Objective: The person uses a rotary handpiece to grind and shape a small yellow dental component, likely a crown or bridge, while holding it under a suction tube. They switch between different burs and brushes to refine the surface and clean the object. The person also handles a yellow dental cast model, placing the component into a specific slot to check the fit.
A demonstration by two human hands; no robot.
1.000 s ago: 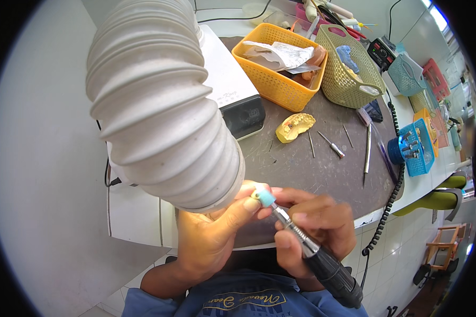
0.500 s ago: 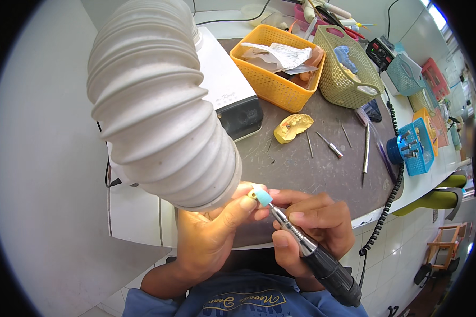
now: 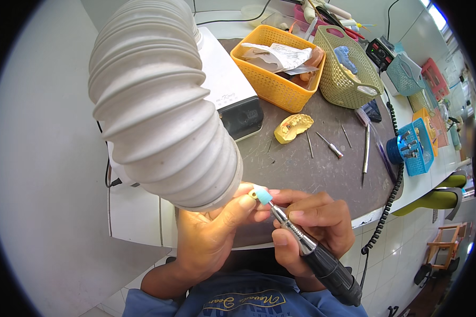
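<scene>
My left hand (image 3: 217,227) pinches a small yellowish piece (image 3: 253,195) with a dark hole in it, mostly hidden by the fingertips; it may be a dental part. My right hand (image 3: 314,224) grips a rotary handpiece (image 3: 301,240), silver at the front and black at the back. On its tip sits a light turquoise bit (image 3: 264,197), which meets or nearly meets the yellowish piece. Just above the left fingers is the mouth of a ribbed white suction hose (image 3: 158,116). Beyond the hands, a yellow dental cast (image 3: 293,128) lies on the dark mat (image 3: 296,164).
Right of the cast lie a screwdriver-like tool (image 3: 330,146), thin burs and a long metal instrument (image 3: 366,150). An orange basket (image 3: 269,90) and an olive basket (image 3: 349,87) stand behind. A coiled black cord (image 3: 388,206) runs down the right side, near a blue basket (image 3: 420,164).
The turquoise bit and yellowish piece have shifted or turned very slightly against each other. Both hands stay in nearly the same place with the same grips.
</scene>
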